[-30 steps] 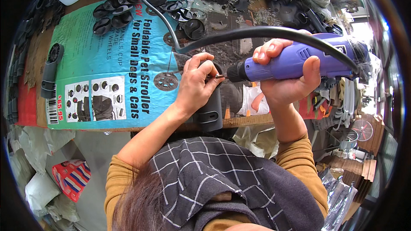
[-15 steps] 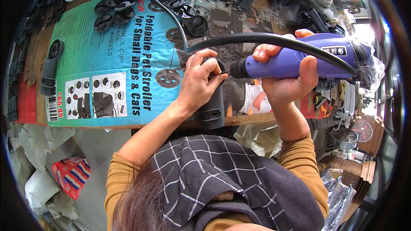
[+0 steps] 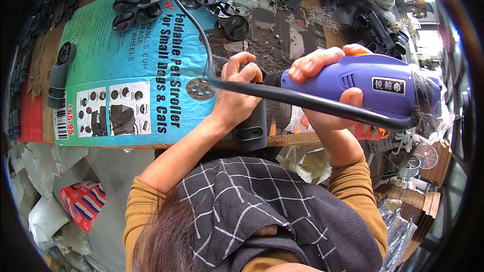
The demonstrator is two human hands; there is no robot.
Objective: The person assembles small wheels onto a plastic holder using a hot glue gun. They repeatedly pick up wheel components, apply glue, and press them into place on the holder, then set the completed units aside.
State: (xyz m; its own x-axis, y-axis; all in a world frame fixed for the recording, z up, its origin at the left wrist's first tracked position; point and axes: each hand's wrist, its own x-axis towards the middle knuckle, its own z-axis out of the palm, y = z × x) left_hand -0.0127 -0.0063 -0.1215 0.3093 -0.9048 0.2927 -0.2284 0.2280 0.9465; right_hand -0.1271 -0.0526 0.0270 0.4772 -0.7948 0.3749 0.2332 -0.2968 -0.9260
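My right hand (image 3: 316, 65) is wrapped round the body of a purple electric screwdriver (image 3: 365, 73), held level with its black nose pointing left. That nose meets the fingertips of my left hand (image 3: 233, 95), which are closed on the upper end of a dark grey plastic part (image 3: 253, 127). The part lies at the table's near edge, with a slot in its lower end. My fingers and the cord hide the screwdriver's tip and any screw there. A thick black cord (image 3: 312, 102) runs from the tool's rear across both hands.
Flattened printed cardboard (image 3: 101, 65) covers the table's left side. A similar grey part (image 3: 62, 78) lies on its left edge. Round black knobs (image 3: 236, 27) and small metal rings are scattered beyond my hands. Black plastic pieces (image 3: 373, 30) pile up at the far right.
The screwdriver has rolled in my right hand, so its label faces up more. Its cord has swung nearer and now crosses in front of my hands. My left hand stays on the grey part.
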